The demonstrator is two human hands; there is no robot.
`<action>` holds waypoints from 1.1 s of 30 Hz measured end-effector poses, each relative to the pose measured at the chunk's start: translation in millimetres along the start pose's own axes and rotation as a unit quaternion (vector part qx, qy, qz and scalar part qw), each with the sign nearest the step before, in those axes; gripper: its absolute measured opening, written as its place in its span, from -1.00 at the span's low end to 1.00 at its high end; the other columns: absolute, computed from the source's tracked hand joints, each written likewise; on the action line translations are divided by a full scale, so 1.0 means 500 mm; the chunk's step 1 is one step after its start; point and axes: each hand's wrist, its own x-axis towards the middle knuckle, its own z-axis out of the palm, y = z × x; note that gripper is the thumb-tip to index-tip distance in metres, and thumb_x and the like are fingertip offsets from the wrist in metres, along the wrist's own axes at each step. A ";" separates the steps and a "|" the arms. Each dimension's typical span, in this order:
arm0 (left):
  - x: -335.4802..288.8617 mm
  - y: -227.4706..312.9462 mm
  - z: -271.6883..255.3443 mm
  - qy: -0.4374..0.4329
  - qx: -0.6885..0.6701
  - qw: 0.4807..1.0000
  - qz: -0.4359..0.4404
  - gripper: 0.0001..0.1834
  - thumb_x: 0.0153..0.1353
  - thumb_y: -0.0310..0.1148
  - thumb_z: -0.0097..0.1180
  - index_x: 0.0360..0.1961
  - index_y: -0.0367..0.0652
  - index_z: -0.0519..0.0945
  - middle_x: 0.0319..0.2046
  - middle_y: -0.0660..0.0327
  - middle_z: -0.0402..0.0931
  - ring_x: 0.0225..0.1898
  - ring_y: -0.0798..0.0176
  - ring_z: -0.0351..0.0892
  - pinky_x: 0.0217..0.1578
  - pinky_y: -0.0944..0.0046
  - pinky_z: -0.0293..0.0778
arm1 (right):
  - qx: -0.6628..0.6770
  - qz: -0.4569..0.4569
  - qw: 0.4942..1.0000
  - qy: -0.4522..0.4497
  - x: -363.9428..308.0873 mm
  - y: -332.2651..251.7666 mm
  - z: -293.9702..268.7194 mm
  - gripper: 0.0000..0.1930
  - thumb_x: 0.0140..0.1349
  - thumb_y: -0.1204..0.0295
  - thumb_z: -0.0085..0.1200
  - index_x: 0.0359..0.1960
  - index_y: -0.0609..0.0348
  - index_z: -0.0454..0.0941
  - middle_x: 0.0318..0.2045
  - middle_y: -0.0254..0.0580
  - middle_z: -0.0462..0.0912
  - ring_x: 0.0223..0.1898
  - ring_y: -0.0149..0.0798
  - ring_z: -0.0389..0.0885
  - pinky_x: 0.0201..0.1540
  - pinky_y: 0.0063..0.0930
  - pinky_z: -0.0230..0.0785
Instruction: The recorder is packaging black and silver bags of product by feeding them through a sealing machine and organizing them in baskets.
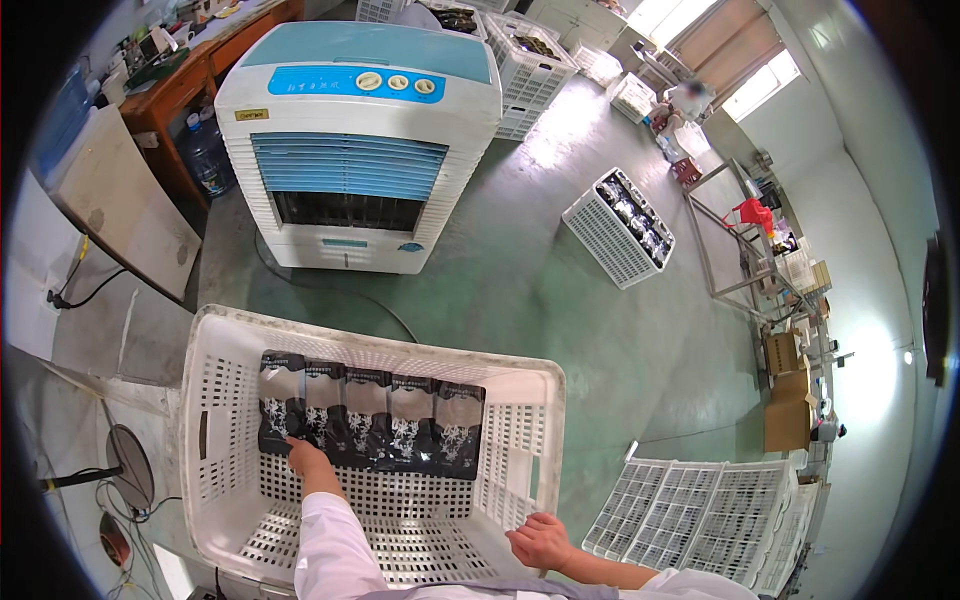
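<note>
A large white perforated plastic crate (375,342) stands right in front of me. Along its far side, inside, lies a row of several black-and-grey packets (410,425) with white print. My left hand (308,460) reaches down into the crate, its fingers closed at the lower edge of the leftmost packet (281,402). Part of those fingers is hidden from above. Over the crate's near right corner is my right hand (540,543), fingers curled in, with nothing visible in it; whether it touches the rim I cannot tell.
Beyond the crate stands a white-and-blue air cooler (350,110), its cable on the green floor. Another crate with black packets (620,230) sits farther right. White crates (700,520) lie near right. At left are a round black disc (130,467) and cables. A person (688,100) is far back.
</note>
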 end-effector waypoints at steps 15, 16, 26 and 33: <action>0.022 -0.033 -0.005 -0.015 -0.081 0.994 0.072 -0.17 0.25 0.23 -0.26 -0.11 -0.54 0.48 -0.13 -0.27 0.48 -0.08 -0.20 0.52 -0.17 -0.08 0.51 | 0.000 -0.002 1.000 0.001 0.000 0.000 0.004 -0.90 -0.12 0.47 0.12 -0.49 0.02 0.54 -0.65 -0.45 0.46 -0.54 -0.38 0.47 -0.20 -0.49 0.37; 0.006 -0.026 -0.004 -0.017 -0.082 0.992 0.096 -0.17 0.25 0.23 -0.26 -0.10 -0.54 0.47 -0.10 -0.27 0.47 -0.06 -0.19 0.51 -0.15 -0.07 0.50 | 0.002 -0.003 1.000 0.005 0.000 -0.001 0.004 -0.90 -0.12 0.48 0.13 -0.50 0.01 0.57 -0.66 -0.45 0.47 -0.56 -0.39 0.47 -0.23 -0.48 0.38; 0.060 -0.025 0.016 -0.086 -0.055 0.982 0.157 -0.31 0.31 0.08 -0.24 0.08 -0.42 0.37 0.03 -0.14 0.41 0.04 -0.07 0.45 -0.03 0.04 0.43 | -0.007 -0.002 1.000 -0.007 0.009 -0.008 0.006 -0.92 -0.10 0.45 0.12 -0.49 0.03 0.53 -0.64 -0.42 0.45 -0.50 -0.35 0.48 -0.16 -0.47 0.36; -0.068 -0.013 -0.031 -0.028 0.320 0.878 0.355 -0.55 0.30 -0.34 -0.14 0.20 -0.22 0.30 0.15 -0.08 0.28 0.17 0.01 0.30 0.08 0.09 0.37 | -0.009 0.008 1.000 0.000 -0.005 0.001 -0.011 -0.93 -0.09 0.47 0.12 -0.51 0.02 0.53 -0.66 -0.44 0.44 -0.53 -0.36 0.47 -0.20 -0.48 0.36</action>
